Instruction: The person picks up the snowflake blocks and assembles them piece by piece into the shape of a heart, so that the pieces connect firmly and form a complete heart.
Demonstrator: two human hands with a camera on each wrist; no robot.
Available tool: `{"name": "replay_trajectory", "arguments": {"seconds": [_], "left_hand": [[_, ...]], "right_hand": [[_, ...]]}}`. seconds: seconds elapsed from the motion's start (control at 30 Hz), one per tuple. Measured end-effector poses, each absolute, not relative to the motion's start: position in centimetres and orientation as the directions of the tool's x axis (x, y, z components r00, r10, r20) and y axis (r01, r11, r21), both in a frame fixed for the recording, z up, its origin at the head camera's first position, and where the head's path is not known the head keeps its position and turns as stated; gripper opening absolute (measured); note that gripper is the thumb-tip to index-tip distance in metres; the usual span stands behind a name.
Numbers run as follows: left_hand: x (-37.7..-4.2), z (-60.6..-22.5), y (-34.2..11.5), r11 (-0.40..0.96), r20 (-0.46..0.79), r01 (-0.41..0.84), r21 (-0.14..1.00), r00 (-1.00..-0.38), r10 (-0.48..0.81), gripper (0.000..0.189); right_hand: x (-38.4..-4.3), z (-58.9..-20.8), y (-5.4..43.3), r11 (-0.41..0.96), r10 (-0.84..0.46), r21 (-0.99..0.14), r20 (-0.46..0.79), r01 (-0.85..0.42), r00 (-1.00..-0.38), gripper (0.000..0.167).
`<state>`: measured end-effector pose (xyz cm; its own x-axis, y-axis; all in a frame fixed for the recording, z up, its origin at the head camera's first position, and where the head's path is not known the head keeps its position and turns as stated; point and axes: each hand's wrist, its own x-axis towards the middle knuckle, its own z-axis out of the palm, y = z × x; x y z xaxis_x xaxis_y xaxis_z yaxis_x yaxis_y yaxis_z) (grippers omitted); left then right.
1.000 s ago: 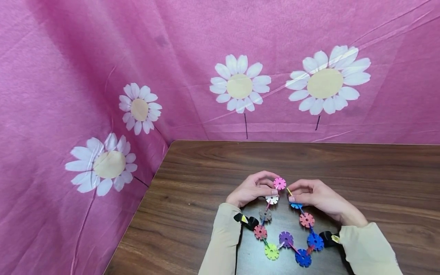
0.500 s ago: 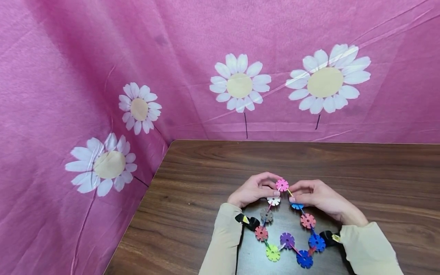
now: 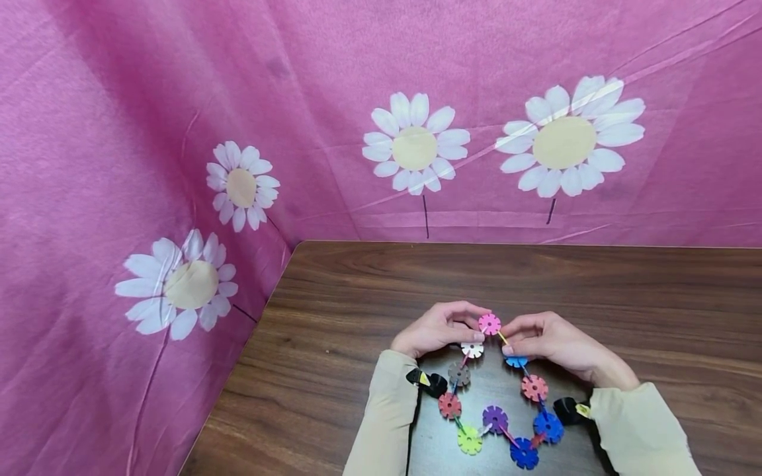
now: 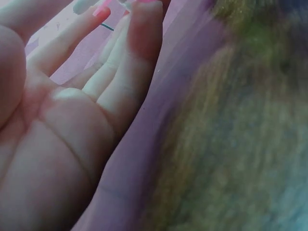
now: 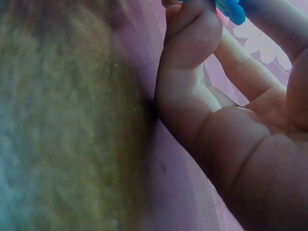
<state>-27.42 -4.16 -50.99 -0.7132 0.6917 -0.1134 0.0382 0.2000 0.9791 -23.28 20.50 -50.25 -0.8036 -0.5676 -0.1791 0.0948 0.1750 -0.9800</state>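
Observation:
Notched plastic discs, linked by narrow pieces that look like discs seen edge-on, form a ring in the head view. My left hand (image 3: 442, 330) pinches the ring near the pink disc (image 3: 490, 324) and the white disc (image 3: 473, 350). Opposite it, my right hand (image 3: 558, 344) pinches the light blue disc (image 3: 516, 361), also visible as a blue edge (image 5: 235, 12) in the right wrist view. A yellow piece (image 3: 503, 338) spans from the light blue disc to the pink one and appears to touch it. Fingertips hide parts of these joints.
The rest of the ring runs toward me: a grey disc (image 3: 459, 375), red discs (image 3: 449, 405), a lime disc (image 3: 469, 440), a purple disc (image 3: 495, 419) and dark blue discs (image 3: 524, 453). Beneath is a brown wooden table (image 3: 333, 297); a pink flowered cloth (image 3: 333, 119) hangs behind.
My left hand has shifted slightly right and toward me with the pink disc. The gap between that disc and the yellow piece has closed; the right hand has hardly moved.

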Motion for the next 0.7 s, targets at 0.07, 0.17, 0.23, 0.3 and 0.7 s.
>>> {"name": "replay_trajectory", "arguments": {"seconds": [0.07, 0.17, 0.23, 0.3, 0.7], "left_hand": [[-27.46, -50.85, -4.09, 0.217, -0.114, 0.054, 0.975, -0.715, 0.69, 0.041], [-27.52, -50.78, -3.99, 0.228, -0.109, 0.068, 0.971, -0.722, 0.683, 0.041], [-27.55, -50.84, -3.95, 0.222, -0.105, 0.068, 0.973, -0.726, 0.679, 0.041], [-27.57, -50.98, -3.96, 0.211, -0.101, 0.062, 0.975, -0.727, 0.679, 0.041], [-27.66, -51.38, -3.91, 0.175, -0.089, 0.044, 0.984, -0.723, 0.685, 0.043]], "right_hand": [[-23.35, -50.23, 20.59, 0.176, -0.568, -0.979, -0.186, 0.102, -0.802, 0.039], [-23.5, -50.23, 20.71, 0.179, -0.566, -0.978, -0.189, 0.104, -0.803, 0.04], [-23.57, -50.29, 20.77, 0.186, -0.562, -0.977, -0.19, 0.101, -0.805, 0.04], [-23.6, -50.38, 20.79, 0.188, -0.56, -0.977, -0.191, 0.101, -0.806, 0.04], [-23.59, -50.48, 20.74, 0.208, -0.547, -0.974, -0.192, 0.09, -0.815, 0.039]]}}
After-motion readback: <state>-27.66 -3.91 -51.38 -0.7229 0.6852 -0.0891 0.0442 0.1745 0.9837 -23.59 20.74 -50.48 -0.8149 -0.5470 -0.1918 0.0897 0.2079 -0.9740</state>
